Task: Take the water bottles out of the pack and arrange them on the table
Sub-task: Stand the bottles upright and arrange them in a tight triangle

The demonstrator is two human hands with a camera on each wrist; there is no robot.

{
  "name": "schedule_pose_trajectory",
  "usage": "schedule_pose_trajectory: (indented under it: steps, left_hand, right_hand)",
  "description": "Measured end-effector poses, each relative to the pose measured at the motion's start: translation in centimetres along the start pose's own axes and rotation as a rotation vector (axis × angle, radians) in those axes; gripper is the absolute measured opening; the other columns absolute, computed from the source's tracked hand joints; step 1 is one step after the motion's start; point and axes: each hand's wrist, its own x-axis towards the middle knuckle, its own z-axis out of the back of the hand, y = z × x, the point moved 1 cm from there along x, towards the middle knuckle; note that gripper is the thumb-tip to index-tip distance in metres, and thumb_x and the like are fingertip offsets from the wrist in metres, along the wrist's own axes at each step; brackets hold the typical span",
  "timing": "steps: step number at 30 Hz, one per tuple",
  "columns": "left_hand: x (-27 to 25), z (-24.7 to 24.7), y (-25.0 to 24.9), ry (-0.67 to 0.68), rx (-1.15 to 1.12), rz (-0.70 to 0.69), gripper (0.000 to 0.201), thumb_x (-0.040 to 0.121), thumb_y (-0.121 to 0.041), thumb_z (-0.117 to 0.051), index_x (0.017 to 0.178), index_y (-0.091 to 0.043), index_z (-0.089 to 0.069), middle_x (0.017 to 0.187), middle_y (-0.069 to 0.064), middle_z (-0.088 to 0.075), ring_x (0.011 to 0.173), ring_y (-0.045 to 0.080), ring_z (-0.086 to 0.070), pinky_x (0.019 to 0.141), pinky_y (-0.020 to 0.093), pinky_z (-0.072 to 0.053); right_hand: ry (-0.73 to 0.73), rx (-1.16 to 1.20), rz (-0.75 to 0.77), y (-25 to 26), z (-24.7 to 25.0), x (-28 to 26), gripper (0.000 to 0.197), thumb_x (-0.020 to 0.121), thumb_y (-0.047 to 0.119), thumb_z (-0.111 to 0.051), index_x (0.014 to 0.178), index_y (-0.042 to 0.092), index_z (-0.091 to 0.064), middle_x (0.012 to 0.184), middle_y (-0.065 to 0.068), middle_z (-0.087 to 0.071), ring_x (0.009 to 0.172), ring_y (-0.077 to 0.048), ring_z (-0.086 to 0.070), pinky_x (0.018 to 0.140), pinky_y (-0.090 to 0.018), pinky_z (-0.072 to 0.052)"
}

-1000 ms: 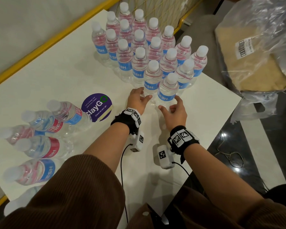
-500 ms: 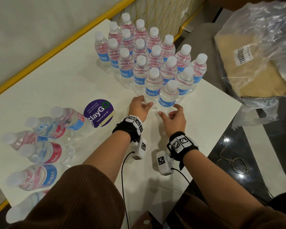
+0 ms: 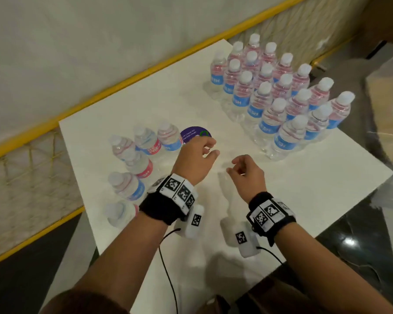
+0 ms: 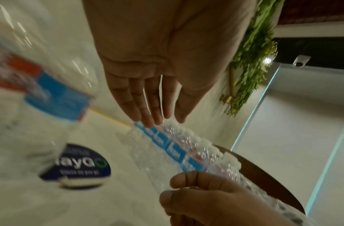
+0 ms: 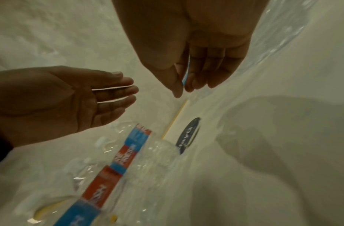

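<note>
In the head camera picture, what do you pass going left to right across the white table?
Loose cluster of clear plastic water bottles → round purple sticker → left hand → right hand → neat block of upright clear plastic water bottles.

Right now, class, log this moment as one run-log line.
left hand: open, empty | right hand: open, empty | arranged water bottles: upright, far right | remaining water bottles: near left | table

Right hand (image 5: 188, 45) and left hand (image 5: 56, 97) empty, fingers loose, above lying bottles (image 5: 116, 165) and round sticker (image 5: 187, 135) on table (image 5: 264, 152).
</note>
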Motion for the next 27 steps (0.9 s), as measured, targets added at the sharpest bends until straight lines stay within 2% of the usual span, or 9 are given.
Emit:
schedule_pose_trajectory:
  steps: [3, 5, 8, 11, 13, 17, 19, 23, 27]
  left_hand:
    - [-2.9, 4.6, 0.6, -0.148, -0.010, -0.038, 0.020, 0.085, -0.013, -0.065, 0.105, -0.010, -0.065, 0.107, 0.002, -0.064, 0.088, 0.013, -0.061, 0.081, 0.022, -0.048]
    - [-4.6, 7.4, 1.3, -0.249, 0.002, -0.048, 0.018, 0.085, -0.012, -0.065, 0.102, -0.010, -0.066, 0.105, 0.003, -0.065, 0.090, 0.013, -0.059, 0.082, 0.024, -0.047]
    - [-6.2, 10.8, 3.5, -0.364, 0.114, -0.030, 0.019, 0.081, -0.012, -0.067, 0.100, -0.010, -0.069, 0.107, 0.010, -0.064, 0.099, 0.025, -0.059, 0.092, 0.035, -0.046]
    - [-7.4, 13.2, 6.3, -0.342, 0.225, 0.112, 0.025, 0.079, -0.020, -0.070, 0.103, -0.015, -0.068, 0.115, 0.014, -0.059, 0.107, 0.030, -0.056, 0.100, 0.039, -0.042]
    - [-8.0, 14.0, 8.3, -0.269, 0.226, 0.212, 0.030, 0.080, -0.024, -0.069, 0.109, -0.017, -0.065, 0.119, 0.015, -0.056, 0.109, 0.030, -0.056, 0.099, 0.036, -0.043]
    - [-9.3, 14.1, 10.3, -0.130, 0.005, 0.333, 0.032, 0.086, -0.022, -0.064, 0.116, -0.017, -0.057, 0.112, 0.007, -0.059, 0.099, 0.021, -0.056, 0.087, 0.028, -0.043]
    - [-9.7, 13.8, 10.6, -0.105, -0.091, 0.365, 0.032, 0.088, -0.022, -0.060, 0.119, -0.016, -0.053, 0.106, 0.009, -0.062, 0.092, 0.022, -0.057, 0.082, 0.028, -0.043]
    - [-9.7, 13.3, 10.9, -0.105, -0.111, 0.354, 0.030, 0.087, -0.027, -0.061, 0.116, -0.022, -0.055, 0.102, 0.008, -0.063, 0.095, 0.026, -0.061, 0.087, 0.034, -0.048]
    - [-9.4, 11.0, 9.5, -0.084, -0.149, 0.314, 0.016, 0.088, -0.022, -0.058, 0.102, -0.027, -0.054, 0.090, -0.002, -0.060, 0.089, 0.020, -0.059, 0.080, 0.030, -0.046]
  right_hand:
    - [0.101, 0.017, 0.056, 2.6, -2.9, -1.9, 0.016, 0.080, 0.011, -0.068, 0.088, 0.019, -0.056, 0.072, 0.002, -0.058, 0.068, -0.012, -0.053, 0.061, -0.006, -0.039]
    - [0.224, 0.001, 0.097, 4.2, -4.9, -3.7, 0.016, 0.079, 0.013, -0.069, 0.088, 0.019, -0.057, 0.076, 0.000, -0.059, 0.069, -0.013, -0.054, 0.067, -0.015, -0.043]
    - [0.433, -0.087, 0.213, 6.4, -8.0, -6.6, 0.019, 0.080, 0.015, -0.069, 0.097, 0.014, -0.061, 0.087, -0.002, -0.060, 0.077, -0.015, -0.055, 0.072, -0.022, -0.043]
    - [0.645, -0.224, 0.347, 8.6, -10.8, -9.2, 0.037, 0.081, 0.020, -0.070, 0.113, 0.009, -0.057, 0.109, -0.008, -0.060, 0.092, -0.016, -0.055, 0.076, -0.020, -0.039]
    - [0.727, -0.299, 0.394, 9.9, -12.4, -10.4, 0.052, 0.079, 0.030, -0.073, 0.121, 0.010, -0.051, 0.116, -0.009, -0.057, 0.099, -0.020, -0.055, 0.080, -0.025, -0.043]
    - [0.681, -0.396, 0.386, 11.3, -15.2, -11.7, 0.076, 0.073, 0.043, -0.075, 0.133, 0.015, -0.039, 0.128, -0.010, -0.054, 0.112, -0.027, -0.055, 0.091, -0.034, -0.045]
    - [0.654, -0.402, 0.375, 11.3, -15.9, -12.1, 0.080, 0.074, 0.039, -0.075, 0.138, 0.015, -0.033, 0.132, -0.013, -0.053, 0.116, -0.029, -0.054, 0.091, -0.033, -0.043]
    - [0.627, -0.396, 0.370, 11.0, -15.5, -12.4, 0.075, 0.076, 0.028, -0.072, 0.138, 0.013, -0.033, 0.120, -0.016, -0.057, 0.107, -0.032, -0.057, 0.081, -0.031, -0.044]
    - [0.568, -0.429, 0.363, 9.9, -12.8, -11.9, 0.071, 0.075, 0.028, -0.071, 0.134, 0.013, -0.034, 0.113, -0.015, -0.058, 0.100, -0.032, -0.057, 0.072, -0.026, -0.037]
